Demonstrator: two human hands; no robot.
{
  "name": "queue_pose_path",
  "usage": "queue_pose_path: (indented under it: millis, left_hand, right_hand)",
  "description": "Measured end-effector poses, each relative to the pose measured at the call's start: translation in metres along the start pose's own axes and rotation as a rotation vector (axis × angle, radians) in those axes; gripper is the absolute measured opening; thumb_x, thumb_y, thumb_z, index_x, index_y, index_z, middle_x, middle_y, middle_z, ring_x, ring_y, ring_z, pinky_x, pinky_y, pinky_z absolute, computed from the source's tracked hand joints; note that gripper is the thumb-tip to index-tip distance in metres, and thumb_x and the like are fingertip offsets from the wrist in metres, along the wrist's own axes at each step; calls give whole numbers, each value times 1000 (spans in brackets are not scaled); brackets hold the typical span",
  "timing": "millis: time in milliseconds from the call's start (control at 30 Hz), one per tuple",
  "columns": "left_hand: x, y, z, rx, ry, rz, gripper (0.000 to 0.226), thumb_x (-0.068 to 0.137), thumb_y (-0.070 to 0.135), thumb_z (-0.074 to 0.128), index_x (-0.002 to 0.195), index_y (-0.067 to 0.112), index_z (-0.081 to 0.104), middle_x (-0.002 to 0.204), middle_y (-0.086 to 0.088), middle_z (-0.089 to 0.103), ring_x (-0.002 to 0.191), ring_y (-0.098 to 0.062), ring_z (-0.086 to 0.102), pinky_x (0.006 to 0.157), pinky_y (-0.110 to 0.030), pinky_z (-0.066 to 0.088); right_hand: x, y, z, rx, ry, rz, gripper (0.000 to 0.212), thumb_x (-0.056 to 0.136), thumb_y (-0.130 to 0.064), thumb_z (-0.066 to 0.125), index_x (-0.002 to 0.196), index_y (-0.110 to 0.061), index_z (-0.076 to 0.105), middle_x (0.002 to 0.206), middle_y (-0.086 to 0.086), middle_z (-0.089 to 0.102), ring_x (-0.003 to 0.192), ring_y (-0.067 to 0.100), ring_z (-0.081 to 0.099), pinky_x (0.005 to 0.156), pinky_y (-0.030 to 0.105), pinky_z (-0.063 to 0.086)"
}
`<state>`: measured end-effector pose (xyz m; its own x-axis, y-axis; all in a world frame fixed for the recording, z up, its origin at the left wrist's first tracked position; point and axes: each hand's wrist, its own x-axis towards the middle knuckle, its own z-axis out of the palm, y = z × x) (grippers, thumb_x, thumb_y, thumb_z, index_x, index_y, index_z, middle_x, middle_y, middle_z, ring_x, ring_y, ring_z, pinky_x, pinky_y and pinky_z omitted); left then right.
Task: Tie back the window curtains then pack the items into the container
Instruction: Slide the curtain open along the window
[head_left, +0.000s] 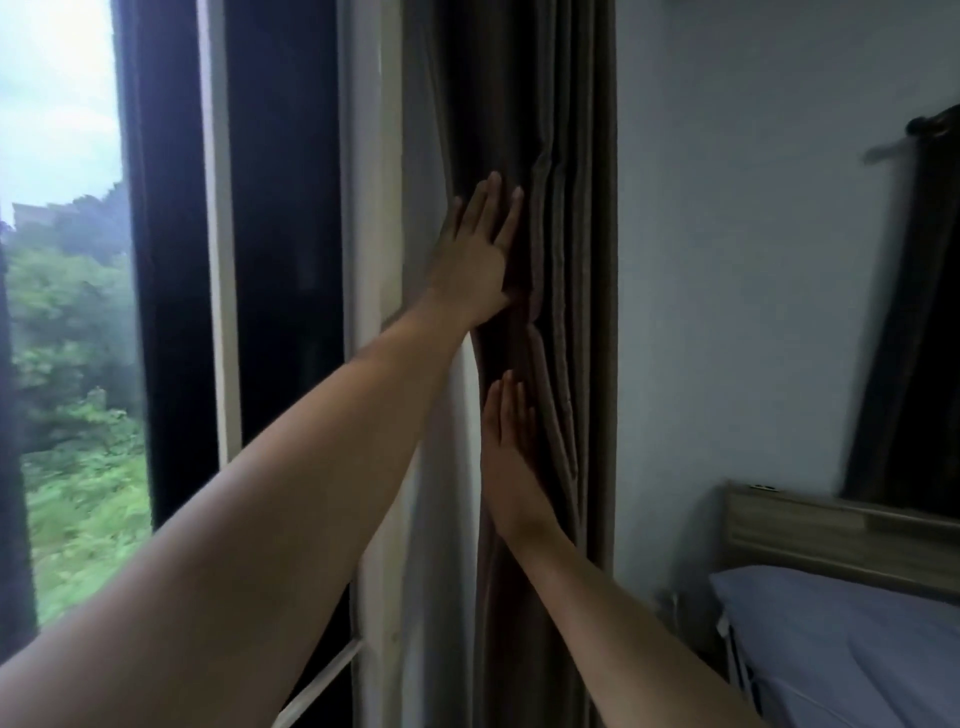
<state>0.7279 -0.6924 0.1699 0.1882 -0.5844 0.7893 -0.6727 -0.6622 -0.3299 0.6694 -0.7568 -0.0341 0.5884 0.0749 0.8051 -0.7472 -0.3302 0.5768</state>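
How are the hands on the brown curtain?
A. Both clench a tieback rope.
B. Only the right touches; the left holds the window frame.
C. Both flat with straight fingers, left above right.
C: the left hand and the right hand both lie with straight fingers against the gathered curtain, the left higher.

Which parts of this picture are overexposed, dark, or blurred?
Head view: the window sky is washed out; the curtain around the left hand and right hand lies in shadow; the second curtain at far right is blurred.
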Motion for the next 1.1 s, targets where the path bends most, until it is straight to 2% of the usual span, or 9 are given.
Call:
queue_pose_path:
  millis: [133,267,400,533,700,800,867,967,1100]
  left_hand:
    - [13,0,8,18,-52,-23,111,83,50,64,151,10,-13,158,-20,-16,148,-30,-11,120,-42,-5]
    - [15,-2,5,11,-69,-22,112,82,49,66,152,11,-12,158,-19,-16,148,-30,-11,120,-41,-4]
    - [3,-5,-5,21,-81,-7,112,82,53,65,152,11,-11,158,-19,-15,148,-30,-10,120,-42,-3]
    - [-25,-10,-27,36,-87,35,113,80,62,60,152,11,-10,159,-20,-14,148,-31,-8,121,-43,-1]
    - [-59,-10,-54,112,-75,44,112,80,65,58,153,12,-9,160,-18,-10,148,-30,-4,121,-43,2]
    - [-74,-10,-79,76,-92,55,106,83,55,62,154,12,-4,160,-18,-6,148,-31,-2,121,-42,3]
    - [-85,-9,-94,44,-102,63,96,88,44,61,154,12,-1,160,-18,-3,148,-30,0,121,-41,2]
    - [-105,-11,-114,-16,-89,75,79,93,29,53,154,11,5,160,-18,5,149,-29,4,122,-40,3]
    - [-133,-14,-136,-98,84,105,67,90,10,43,152,11,19,160,-16,12,148,-29,9,122,-42,8]
  right_hand:
    - [8,-6,11,36,-35,-16,84,97,-39,33,140,27,3,145,51,5,139,59,13,117,50,24]
    - [9,-13,16,119,-67,-24,67,92,-18,16,141,25,-1,148,47,4,141,56,11,117,48,23]
    - [-2,-19,11,184,-113,-48,64,84,-3,0,142,23,-2,149,46,3,142,54,11,117,46,24]
    - [-18,-19,-15,394,-71,13,63,92,-10,13,142,22,-6,151,44,-3,144,51,8,118,46,22]
    - [-40,-14,-54,651,-90,68,78,95,-12,39,142,18,-16,153,38,-12,146,45,2,119,45,19]
    - [-49,-8,-68,787,-124,65,73,96,-4,35,145,14,-16,155,33,-13,148,40,0,121,44,16]
    - [-54,-3,-76,1017,-162,87,71,96,-1,35,150,5,-10,159,22,-14,149,30,-6,122,40,13]
    - [-64,11,-94,1289,-223,60,71,99,-12,38,154,-7,-6,161,6,-17,147,14,-13,122,34,16]
    - [-86,33,-139,1432,-181,42,67,100,-31,43,156,-16,8,164,-3,-6,147,13,15,114,30,32]
